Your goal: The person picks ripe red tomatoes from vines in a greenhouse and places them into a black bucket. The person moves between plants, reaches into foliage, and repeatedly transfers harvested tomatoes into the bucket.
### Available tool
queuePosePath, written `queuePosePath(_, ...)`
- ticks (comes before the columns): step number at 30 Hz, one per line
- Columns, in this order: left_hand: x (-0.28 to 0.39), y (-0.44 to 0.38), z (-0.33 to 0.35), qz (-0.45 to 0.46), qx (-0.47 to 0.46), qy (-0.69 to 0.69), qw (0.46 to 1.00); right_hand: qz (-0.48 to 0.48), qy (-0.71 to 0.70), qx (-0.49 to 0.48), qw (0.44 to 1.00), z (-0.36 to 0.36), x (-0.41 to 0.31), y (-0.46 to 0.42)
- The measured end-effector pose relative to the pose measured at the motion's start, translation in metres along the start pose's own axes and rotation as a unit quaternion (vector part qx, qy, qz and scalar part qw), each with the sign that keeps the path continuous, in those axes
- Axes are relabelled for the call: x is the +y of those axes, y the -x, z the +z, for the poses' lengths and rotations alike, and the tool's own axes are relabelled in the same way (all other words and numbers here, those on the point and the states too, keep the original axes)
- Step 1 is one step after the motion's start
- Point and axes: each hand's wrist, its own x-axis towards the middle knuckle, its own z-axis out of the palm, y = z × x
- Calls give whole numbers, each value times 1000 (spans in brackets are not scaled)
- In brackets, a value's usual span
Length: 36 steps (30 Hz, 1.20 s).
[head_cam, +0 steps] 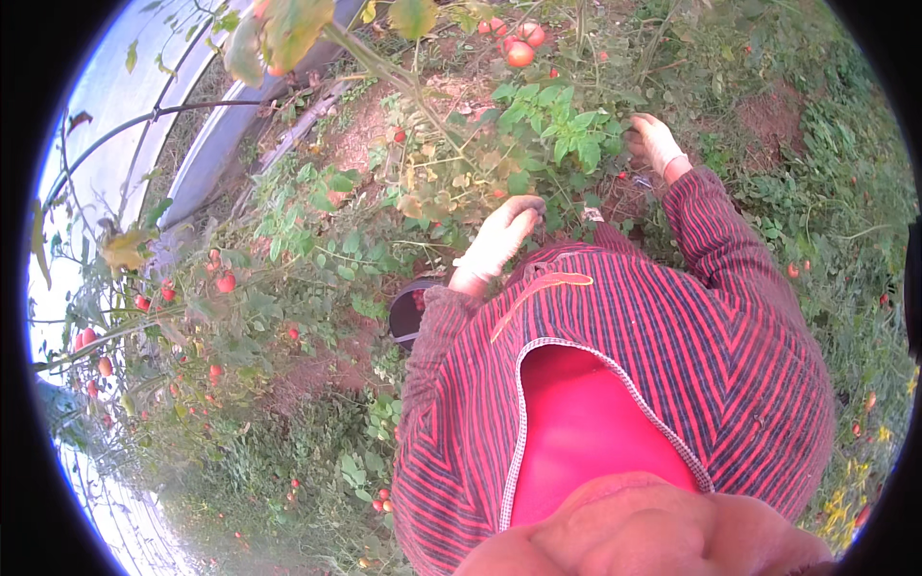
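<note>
My left hand (500, 237), in a pale glove with darkened fingertips, is in front of my striped top, over low tomato foliage. Its fingers are curled together; whether anything is between them is hidden. Farther out and to the right, my right hand (654, 146), gloved too, reaches to the edge of a leafy green tomato plant (558, 119). Those fingertips bend in among the stems, and their grip cannot be made out. A dark bucket (405, 311) stands beside my left forearm, partly covered by the sleeve, with something red inside. Small red tomatoes (498, 194) show between the hands.
Ripe tomatoes (520, 54) hang in a cluster ahead. A thick tomato stem (374, 65) with yellowing leaves crosses the upper left. More red tomatoes (225, 281) hang at left, near the plastic sheeting (209, 165) and curved frame pipe (108, 144) of a greenhouse wall.
</note>
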Motion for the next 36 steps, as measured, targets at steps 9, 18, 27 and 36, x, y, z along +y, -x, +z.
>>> queuePosePath(9,-40,55,64,-49,127,221,966,-219,458,148,848,-17,-105,-29)
queuePosePath(18,-16,105,97,-2,185,98,978,-298,269,32,915,-32,-108,-79)
queuePosePath(27,142,57,120,150,21,-233,961,-241,250,-219,912,89,-58,-65)
queuePosePath(36,126,-70,102,289,195,-560,751,-295,127,-293,901,85,-33,-118)
